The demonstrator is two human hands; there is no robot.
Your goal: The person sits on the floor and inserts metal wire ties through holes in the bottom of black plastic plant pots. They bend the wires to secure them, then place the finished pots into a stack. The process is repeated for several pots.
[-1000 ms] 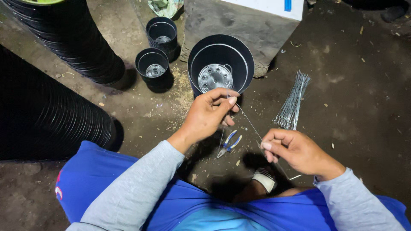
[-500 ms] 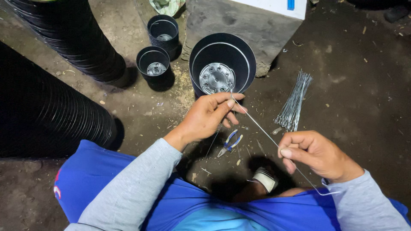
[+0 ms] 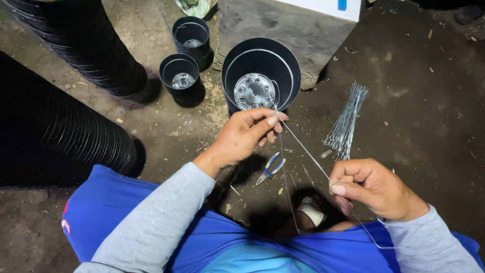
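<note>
both hands were clamped on one thin wire (image 3: 308, 154): the left hand (image 3: 247, 134) beside the black pot (image 3: 261, 71), the right hand (image 3: 371, 187) nearer the body.

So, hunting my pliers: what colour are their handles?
Blue, on the pliers in the head view.

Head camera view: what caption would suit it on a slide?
Left hand and right hand hold a thin wire taut beside a black pot.
</note>
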